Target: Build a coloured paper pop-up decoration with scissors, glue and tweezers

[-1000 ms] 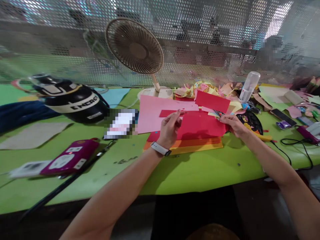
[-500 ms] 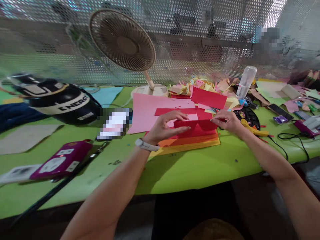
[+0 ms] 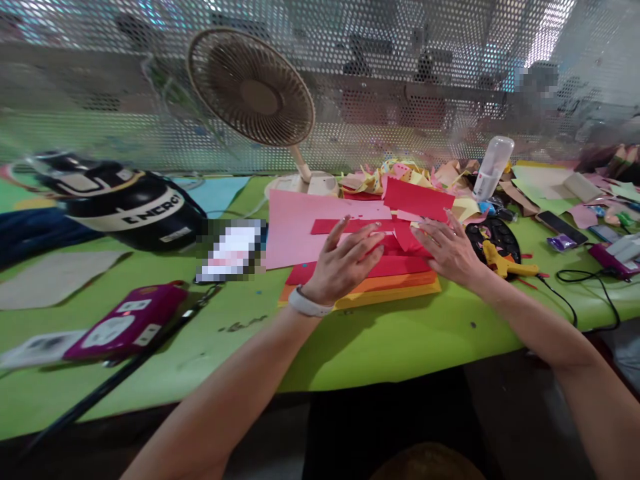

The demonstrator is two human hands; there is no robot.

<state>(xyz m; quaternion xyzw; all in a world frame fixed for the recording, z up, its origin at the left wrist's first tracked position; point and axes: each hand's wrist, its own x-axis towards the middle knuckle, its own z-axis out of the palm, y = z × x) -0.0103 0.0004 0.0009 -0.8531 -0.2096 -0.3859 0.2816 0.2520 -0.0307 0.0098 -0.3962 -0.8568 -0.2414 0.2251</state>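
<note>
Red paper (image 3: 395, 267) lies on top of orange paper (image 3: 395, 283) and yellow paper (image 3: 385, 297) at the table's middle. My left hand (image 3: 345, 263), with a pale band at the wrist, rests over the red paper's left part, fingers spread. From the other side my right hand (image 3: 447, 248) reaches over its right part, fingers stretched out and apart. A raised, folded-looking piece of red paper (image 3: 406, 239) shows between the hands; the fingers partly hide it. Behind it are a red paper strip (image 3: 327, 227) and a large pink sheet (image 3: 295, 223).
A fan (image 3: 260, 97) stands behind the papers, near a heap of paper scraps (image 3: 395, 175). To the right are a yellow glue gun (image 3: 505, 263), a black palette (image 3: 493, 233) and a clear bottle (image 3: 493, 170). A phone (image 3: 230, 250), maroon case (image 3: 127, 320) and black jug (image 3: 130, 207) lie left.
Both hands have gone from holding up the edge of a red paper to lying spread over it. The red paper's raised edge has come down and its shape looks different.
</note>
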